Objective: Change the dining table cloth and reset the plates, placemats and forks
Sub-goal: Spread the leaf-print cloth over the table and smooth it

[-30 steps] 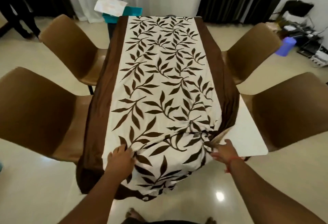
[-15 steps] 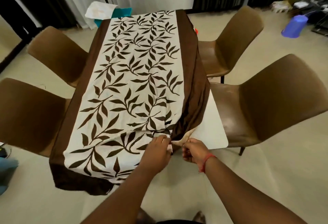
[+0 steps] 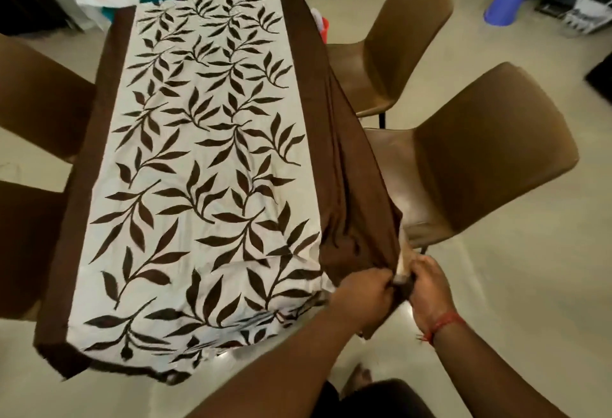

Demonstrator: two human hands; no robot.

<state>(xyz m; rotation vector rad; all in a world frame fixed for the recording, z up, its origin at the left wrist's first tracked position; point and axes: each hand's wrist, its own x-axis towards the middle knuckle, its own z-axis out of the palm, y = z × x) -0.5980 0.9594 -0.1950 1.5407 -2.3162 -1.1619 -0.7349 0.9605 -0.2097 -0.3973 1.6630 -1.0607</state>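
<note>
Both hands were down at the near right corner of the table: the left hand (image 3: 362, 291) had its fingers curled tight into the brown border of the cream table cloth with the dark leaf print (image 3: 205, 159), and the right hand (image 3: 427, 285), red thread at its wrist, pinched the same bunched corner just beside it. The cloth lay spread along the tabletop, its right edge gathered in folds beside the nearest brown moulded chair (image 3: 480, 166).
</note>
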